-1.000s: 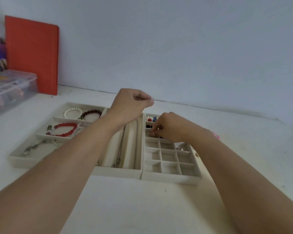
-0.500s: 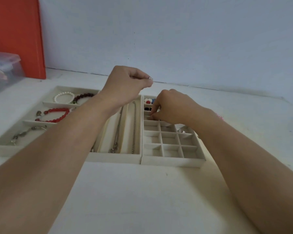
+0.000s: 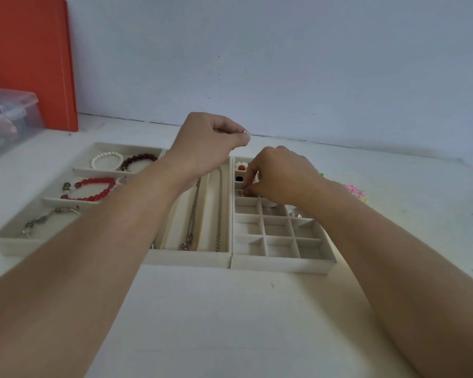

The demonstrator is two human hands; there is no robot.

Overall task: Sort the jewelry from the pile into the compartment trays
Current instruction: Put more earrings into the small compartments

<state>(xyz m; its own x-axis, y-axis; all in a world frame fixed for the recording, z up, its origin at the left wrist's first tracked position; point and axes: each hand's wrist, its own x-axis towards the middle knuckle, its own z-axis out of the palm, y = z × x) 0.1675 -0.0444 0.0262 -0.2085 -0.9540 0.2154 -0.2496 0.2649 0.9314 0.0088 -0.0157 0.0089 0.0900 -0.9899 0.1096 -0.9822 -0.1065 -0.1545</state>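
Observation:
Three cream trays stand side by side on the white table. The left tray [image 3: 17,242] holds bracelets: white pearl [image 3: 104,157], dark red [image 3: 139,159], bright red [image 3: 93,190]. The middle tray [image 3: 191,259] holds two chains [image 3: 219,208]. The small-compartment tray [image 3: 281,264] is on the right. My left hand [image 3: 205,144] hovers above the middle tray and pinches a small sparkly ring [image 3: 246,132]. My right hand [image 3: 280,175] reaches into a far compartment of the small-compartment tray, its fingertips pinching a small metal piece [image 3: 242,191].
An orange board [image 3: 30,58] leans on the wall at far left, with a clear plastic box [image 3: 8,115] in front of it. Pink and green jewelry bits [image 3: 354,190] lie on the table right of the trays. The wall is close behind.
The view has shifted slightly. My right hand's fingertips have dipped lower into the small-compartment tray. My left hand keeps the ring raised in about the same place.

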